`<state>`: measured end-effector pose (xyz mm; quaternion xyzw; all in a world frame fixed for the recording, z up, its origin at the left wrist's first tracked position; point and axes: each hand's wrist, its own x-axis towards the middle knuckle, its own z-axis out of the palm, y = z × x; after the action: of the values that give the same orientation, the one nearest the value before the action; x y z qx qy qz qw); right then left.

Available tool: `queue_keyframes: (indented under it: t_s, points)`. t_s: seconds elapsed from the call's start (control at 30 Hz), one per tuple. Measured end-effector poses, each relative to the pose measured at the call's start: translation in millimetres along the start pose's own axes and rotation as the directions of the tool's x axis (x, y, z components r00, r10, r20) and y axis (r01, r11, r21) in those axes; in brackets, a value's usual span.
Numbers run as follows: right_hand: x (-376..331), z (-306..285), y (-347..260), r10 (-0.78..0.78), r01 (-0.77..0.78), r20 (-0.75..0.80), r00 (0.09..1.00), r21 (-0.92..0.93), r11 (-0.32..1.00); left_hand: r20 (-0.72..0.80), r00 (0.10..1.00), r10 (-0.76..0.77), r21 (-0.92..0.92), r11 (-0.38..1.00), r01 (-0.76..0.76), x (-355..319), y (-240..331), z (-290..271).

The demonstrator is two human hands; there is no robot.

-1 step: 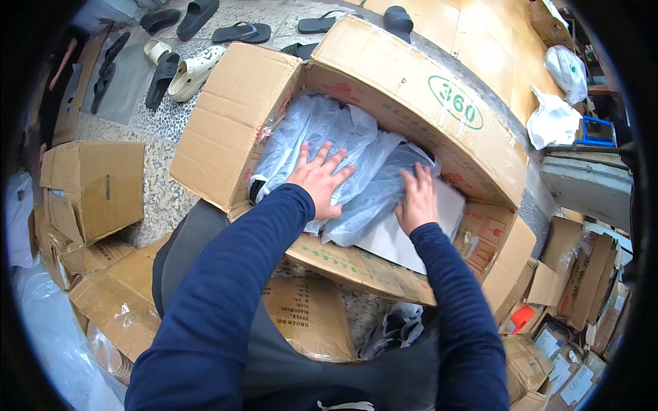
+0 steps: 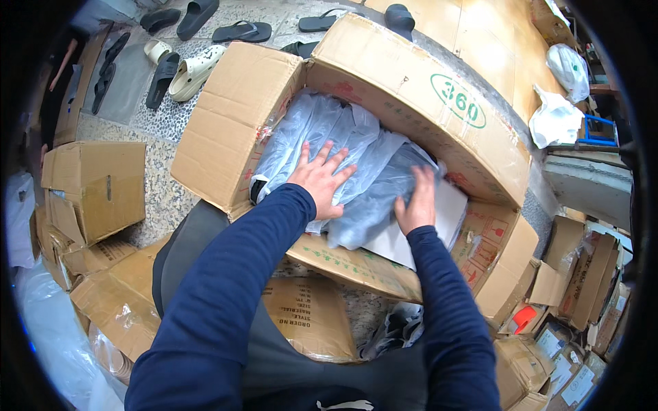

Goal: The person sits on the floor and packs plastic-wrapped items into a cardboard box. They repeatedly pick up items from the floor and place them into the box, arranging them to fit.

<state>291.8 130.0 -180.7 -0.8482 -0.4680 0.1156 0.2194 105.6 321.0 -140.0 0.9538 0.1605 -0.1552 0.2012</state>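
A large open cardboard box [image 2: 226, 130] stands in front of me, its flaps folded outward. Inside lie bundles in cloudy, translucent plastic bags [image 2: 356, 147]; what they contain is hard to make out, with something dark showing through. My left hand [image 2: 319, 181] lies palm down on the left bags, fingers spread. On the right bag's edge rests my right hand [image 2: 417, 204], fingers stretched out and slightly blurred. Beside and beneath that hand, a flat white sheet or board [image 2: 449, 209] shows at the box's right end.
Several dark sandals [image 2: 241, 32] and a pale clog [image 2: 195, 74] lie beyond the box. A smaller carton [image 2: 110, 188] stands at left. Another taped carton [image 2: 308, 318] sits between my legs. Flattened cardboard [image 2: 589, 281] and packages crowd the right, below a white plastic bag [image 2: 555, 118].
My right hand and forearm have moved slightly left, and the right bag under that hand has shifted and bunched a little. My left hand stays in place.
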Motion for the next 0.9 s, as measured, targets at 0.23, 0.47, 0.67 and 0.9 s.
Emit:
queue_keyframes:
  t_s: [0.23, 0.47, 0.67, 0.9]
  points:
    - [-21, 80, -5, 0.853, -0.701, -0.018, 0.521, 0.561, 0.44, -0.044, 0.999, -0.02, -0.024, 1.0, 0.019, 3, 3, 9]
    - [-11, 70, 13, 0.948, -0.944, 0.0, 0.318, 0.091, 0.317, -0.052, 0.998, -0.018, -0.008, 1.0, 0.017, 10, 0, 6]
    - [7, 91, 34, 0.863, -0.837, 0.453, 0.225, 0.543, -0.067, -0.072, 0.997, -0.026, -0.003, 1.0, 0.026, 8, -2, 7]
    - [-2, 129, 33, 0.848, -0.572, 0.443, 0.291, 0.791, -0.217, -0.089, 0.996, -0.027, 0.004, 1.0, 0.027, 5, -4, 12]
